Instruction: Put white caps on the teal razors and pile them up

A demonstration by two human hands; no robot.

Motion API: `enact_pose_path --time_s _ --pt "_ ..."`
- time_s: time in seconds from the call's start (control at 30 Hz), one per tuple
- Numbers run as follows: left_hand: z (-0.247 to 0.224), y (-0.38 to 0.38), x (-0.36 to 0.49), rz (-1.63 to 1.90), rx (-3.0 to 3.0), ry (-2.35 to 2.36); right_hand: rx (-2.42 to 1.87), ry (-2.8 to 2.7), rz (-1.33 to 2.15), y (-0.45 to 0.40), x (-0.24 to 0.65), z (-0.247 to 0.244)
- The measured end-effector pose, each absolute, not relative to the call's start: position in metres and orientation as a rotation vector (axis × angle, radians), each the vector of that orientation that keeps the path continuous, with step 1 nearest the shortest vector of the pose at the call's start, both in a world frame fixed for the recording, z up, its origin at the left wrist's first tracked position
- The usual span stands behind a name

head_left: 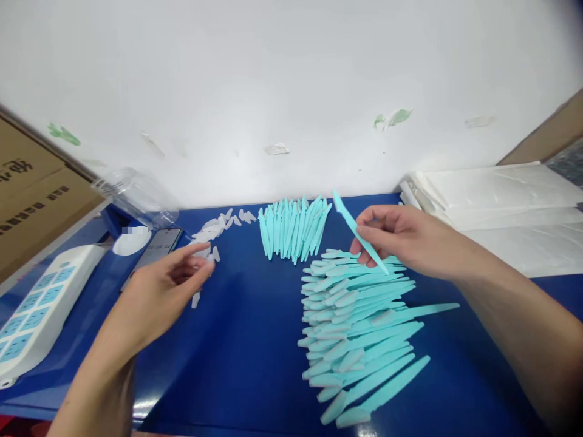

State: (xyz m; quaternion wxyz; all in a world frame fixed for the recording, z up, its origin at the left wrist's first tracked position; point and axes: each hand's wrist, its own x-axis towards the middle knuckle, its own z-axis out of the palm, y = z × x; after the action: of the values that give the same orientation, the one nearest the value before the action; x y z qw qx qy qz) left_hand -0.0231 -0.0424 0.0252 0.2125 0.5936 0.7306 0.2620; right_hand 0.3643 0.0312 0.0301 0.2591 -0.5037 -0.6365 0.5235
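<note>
My right hand (387,233) pinches a turquoise eyebrow razor (357,233) between thumb and fingers, tilted with its head up and to the left. Below that hand lies a large spread of similar turquoise razors (359,328), their heads mostly pointing left. A smaller row of turquoise razors (294,227) stands near the wall, lying side by side. My left hand (168,282) reaches over small clear caps (214,227) scattered on the blue table; its thumb and index finger are apart, with caps showing between and just beyond the tips.
At left are a white power strip (50,303), a phone (159,246), a white round lid (132,241), a clear plastic jar (136,197) on its side and a cardboard box (36,194). White plastic packaging (501,194) lies at right. A white wall (291,91) bounds the blue table (246,346).
</note>
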Motion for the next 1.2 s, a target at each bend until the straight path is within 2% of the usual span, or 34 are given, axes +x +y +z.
enact_pose_path --time_s 0.13,0.3,0.43,0.83,1.03,1.2 --pt "0.031 -0.005 0.045 1.095 1.297 1.486 -1.236 -1.864 1.638 0.019 0.369 0.029" --pt "0.016 0.016 0.090 1.177 1.018 1.238 -1.204 -1.924 1.622 0.018 0.375 0.018" --pt "0.002 0.010 0.089 1.098 1.026 1.199 -1.192 -1.937 1.692 0.021 0.377 0.014" --pt "-0.003 0.006 0.070 0.980 1.287 1.329 -1.354 -1.969 1.590 0.021 0.387 0.008" --pt "0.006 0.003 0.069 0.751 1.452 1.273 -1.334 -1.936 1.670 0.021 0.390 0.009" --pt "0.009 0.005 0.073 0.751 1.534 1.322 -1.357 -2.065 1.606 0.019 0.390 0.012"
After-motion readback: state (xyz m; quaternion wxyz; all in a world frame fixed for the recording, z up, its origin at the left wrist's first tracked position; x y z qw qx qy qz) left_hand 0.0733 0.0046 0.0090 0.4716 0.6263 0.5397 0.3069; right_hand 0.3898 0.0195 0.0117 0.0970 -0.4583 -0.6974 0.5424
